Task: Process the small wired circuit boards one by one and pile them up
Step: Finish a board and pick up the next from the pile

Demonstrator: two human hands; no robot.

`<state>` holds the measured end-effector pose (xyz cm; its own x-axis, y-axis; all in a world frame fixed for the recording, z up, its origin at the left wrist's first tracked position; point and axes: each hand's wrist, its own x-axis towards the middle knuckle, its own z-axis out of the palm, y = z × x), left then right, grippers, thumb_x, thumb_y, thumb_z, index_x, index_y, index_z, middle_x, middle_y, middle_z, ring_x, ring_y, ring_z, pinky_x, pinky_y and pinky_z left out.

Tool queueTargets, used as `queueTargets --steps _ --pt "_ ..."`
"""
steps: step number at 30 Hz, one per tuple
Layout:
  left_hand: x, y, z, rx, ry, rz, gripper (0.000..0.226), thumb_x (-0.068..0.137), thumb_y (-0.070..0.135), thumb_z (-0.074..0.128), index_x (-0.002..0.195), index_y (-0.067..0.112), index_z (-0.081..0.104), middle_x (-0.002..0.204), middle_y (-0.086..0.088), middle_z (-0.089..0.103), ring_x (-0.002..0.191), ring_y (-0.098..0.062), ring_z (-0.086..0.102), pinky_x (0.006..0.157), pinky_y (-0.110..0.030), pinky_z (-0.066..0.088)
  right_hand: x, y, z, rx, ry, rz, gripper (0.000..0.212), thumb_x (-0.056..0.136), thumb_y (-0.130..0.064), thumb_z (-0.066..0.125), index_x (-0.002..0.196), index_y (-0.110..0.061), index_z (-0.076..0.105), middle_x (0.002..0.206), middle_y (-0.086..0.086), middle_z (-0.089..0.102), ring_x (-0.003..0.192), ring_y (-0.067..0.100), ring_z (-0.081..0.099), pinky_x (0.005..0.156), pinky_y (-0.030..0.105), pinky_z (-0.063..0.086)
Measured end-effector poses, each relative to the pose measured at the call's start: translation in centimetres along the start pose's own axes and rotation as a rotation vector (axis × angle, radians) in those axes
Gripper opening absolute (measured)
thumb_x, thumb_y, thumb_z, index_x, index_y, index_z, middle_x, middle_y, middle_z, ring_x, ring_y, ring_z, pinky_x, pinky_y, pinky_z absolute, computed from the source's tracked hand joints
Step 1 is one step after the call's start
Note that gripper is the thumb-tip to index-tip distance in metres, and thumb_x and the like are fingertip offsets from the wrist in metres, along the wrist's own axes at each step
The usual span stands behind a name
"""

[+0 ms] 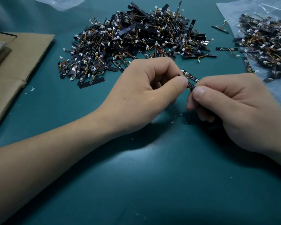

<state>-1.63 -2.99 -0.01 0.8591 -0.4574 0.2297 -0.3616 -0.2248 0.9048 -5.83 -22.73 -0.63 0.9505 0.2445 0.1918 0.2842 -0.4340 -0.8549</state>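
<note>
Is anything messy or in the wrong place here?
Yes, a little. A few boards lie loose on the mat, strayed between the big pile and the bag. Tiny white crumbs also dot the mat.

A soft sheen is being thrown off the smooth teal table covering (136, 184). Matt brown cardboard (23, 59) is being shown, crinkled clear plastic film (230, 10) is being lit glossy, and dark, faintly shiny circuit boards (136, 38) are being seen with white plastic connectors (198, 61).
</note>
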Motion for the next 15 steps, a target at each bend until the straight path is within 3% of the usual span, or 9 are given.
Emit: queueTargets --steps 9,15 --pt "0.11 -0.19 -0.28 -0.094 0.019 0.016 0.024 0.090 0.011 0.066 0.066 0.012 0.063 0.054 0.008 0.058 0.050 -0.010 0.044 0.051 -0.026 0.035 -0.07 -0.18 0.03 -0.004 -0.009 -0.015 0.029 0.094 -0.038 0.050 0.080 -0.024 0.071 0.060 -0.001 0.061 0.052 0.017 0.055 0.052 0.021 0.042" --pt "0.08 -0.19 -0.03 -0.115 -0.026 -0.024 0.015 0.091 0.014 0.070 0.077 0.014 0.066 0.058 0.000 0.064 0.051 -0.007 0.052 0.048 -0.024 0.043 -0.11 -0.22 0.15 0.012 0.045 -0.047 0.029 0.098 -0.035 0.050 0.081 -0.022 0.070 0.062 -0.001 0.061 0.052 0.018 0.056 0.051 0.022 0.042"
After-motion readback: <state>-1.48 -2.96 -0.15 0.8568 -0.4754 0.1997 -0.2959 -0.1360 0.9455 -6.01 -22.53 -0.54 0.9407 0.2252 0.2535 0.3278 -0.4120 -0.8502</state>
